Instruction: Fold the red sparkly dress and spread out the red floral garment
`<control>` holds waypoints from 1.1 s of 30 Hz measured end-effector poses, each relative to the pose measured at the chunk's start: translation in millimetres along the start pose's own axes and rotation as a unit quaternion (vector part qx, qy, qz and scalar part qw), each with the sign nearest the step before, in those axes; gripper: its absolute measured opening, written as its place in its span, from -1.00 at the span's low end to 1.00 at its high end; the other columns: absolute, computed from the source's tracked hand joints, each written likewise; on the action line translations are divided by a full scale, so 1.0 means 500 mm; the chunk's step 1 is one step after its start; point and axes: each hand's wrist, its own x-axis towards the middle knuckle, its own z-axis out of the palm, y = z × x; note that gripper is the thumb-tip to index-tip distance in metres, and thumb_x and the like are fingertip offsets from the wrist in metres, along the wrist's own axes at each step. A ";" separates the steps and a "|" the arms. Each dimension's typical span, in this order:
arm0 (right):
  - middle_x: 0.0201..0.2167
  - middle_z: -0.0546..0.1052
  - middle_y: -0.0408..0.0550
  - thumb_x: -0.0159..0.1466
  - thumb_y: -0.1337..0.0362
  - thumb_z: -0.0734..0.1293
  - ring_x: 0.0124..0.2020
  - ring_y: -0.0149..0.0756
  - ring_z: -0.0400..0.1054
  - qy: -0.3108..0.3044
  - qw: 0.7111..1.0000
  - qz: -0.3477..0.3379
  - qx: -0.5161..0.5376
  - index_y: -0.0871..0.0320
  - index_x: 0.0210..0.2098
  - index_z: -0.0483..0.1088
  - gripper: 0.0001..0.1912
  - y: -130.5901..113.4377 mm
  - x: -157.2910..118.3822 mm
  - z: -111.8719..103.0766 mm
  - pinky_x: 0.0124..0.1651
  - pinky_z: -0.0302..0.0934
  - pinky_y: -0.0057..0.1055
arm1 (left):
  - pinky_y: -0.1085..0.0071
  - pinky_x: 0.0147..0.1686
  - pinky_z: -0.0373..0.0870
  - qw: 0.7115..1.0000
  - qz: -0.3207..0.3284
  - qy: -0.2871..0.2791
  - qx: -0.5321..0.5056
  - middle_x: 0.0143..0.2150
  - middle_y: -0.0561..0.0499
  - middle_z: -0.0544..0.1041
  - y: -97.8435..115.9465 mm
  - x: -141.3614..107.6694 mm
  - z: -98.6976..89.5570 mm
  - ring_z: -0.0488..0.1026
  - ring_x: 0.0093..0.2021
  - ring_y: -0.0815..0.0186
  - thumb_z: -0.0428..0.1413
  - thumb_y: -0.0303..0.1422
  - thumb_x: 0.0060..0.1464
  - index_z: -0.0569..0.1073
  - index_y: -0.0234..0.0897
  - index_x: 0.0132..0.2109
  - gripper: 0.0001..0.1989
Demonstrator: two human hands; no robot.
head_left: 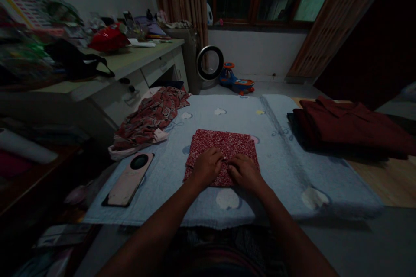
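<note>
The folded red patterned cloth [224, 138] lies flat mid-way across the blue cover [172, 199], presumably for even support, the left hand [207, 167] and right hand [245, 174] meeting over its near half, fingers curled narrow (whether pinching fabric cannot be told), with the phone [125, 185] well apart at left, perhaps for working room.

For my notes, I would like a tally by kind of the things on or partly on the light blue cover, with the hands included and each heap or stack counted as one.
Hands: 2 (left hand, right hand)
Folded red patterned cloth: 1
Phone: 1
Crumpled patterned heap: 1
Folded garment stack: 1
Total: 6
</note>
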 end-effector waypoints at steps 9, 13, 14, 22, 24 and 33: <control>-0.14 0.54 0.03 0.32 0.45 0.20 -0.10 -0.27 0.36 0.004 0.999 0.003 0.043 0.18 -0.12 0.51 -0.73 0.021 0.063 0.000 -0.02 0.15 -0.39 | 0.30 -0.09 0.36 0.999 -0.011 -0.015 0.040 -0.16 -0.03 0.46 -0.003 0.001 0.006 0.40 -0.11 0.22 0.09 -0.46 0.20 0.48 -0.24 -0.16 -0.91; -0.18 0.52 0.02 0.30 0.44 0.24 -0.12 -0.25 0.35 0.008 0.999 0.003 0.033 0.18 -0.19 0.51 -0.79 0.029 0.072 0.017 -0.02 0.15 -0.35 | 0.33 -0.12 0.36 0.998 -0.019 -0.022 0.051 -0.16 -0.02 0.47 0.004 0.000 0.003 0.41 -0.13 0.25 0.08 -0.48 0.21 0.49 -0.22 -0.12 -0.86; -0.18 0.52 0.02 0.29 0.43 0.26 -0.12 -0.24 0.34 0.013 0.999 0.004 0.033 0.17 -0.20 0.50 -0.81 0.030 0.072 0.021 -0.02 0.14 -0.35 | 0.34 -0.12 0.36 0.999 -0.020 -0.020 0.045 -0.16 -0.01 0.47 0.005 -0.001 0.002 0.42 -0.14 0.25 0.08 -0.49 0.21 0.49 -0.22 -0.12 -0.85; -0.29 0.44 -0.07 0.18 0.30 0.35 -0.24 -0.27 0.26 0.065 0.997 0.035 0.025 0.15 -0.30 0.36 -0.90 0.025 0.071 0.040 -0.19 0.08 -0.36 | 0.37 -0.13 0.36 1.000 -0.027 -0.001 0.006 -0.17 -0.01 0.47 -0.006 -0.007 0.011 0.43 -0.15 0.28 0.07 -0.51 0.22 0.49 -0.23 -0.18 -0.86; -0.30 0.43 -0.08 0.14 0.31 0.36 -0.25 -0.26 0.26 0.074 0.996 0.038 0.028 0.15 -0.30 0.33 -0.86 0.024 0.070 0.045 -0.19 0.07 -0.36 | 0.38 -0.14 0.36 1.000 -0.028 0.003 0.002 -0.16 0.00 0.47 -0.008 -0.009 0.015 0.43 -0.15 0.29 0.06 -0.51 0.22 0.49 -0.22 -0.16 -0.85; -0.31 0.45 -0.05 0.19 0.37 0.29 -0.23 -0.25 0.29 0.113 0.992 0.038 0.041 0.14 -0.38 0.36 -0.97 0.032 0.070 0.063 -0.14 0.11 -0.35 | 0.39 -0.13 0.37 1.000 -0.028 -0.003 0.011 -0.17 0.00 0.45 -0.002 -0.011 0.011 0.42 -0.15 0.30 0.03 -0.52 0.22 0.50 -0.22 -0.17 -0.82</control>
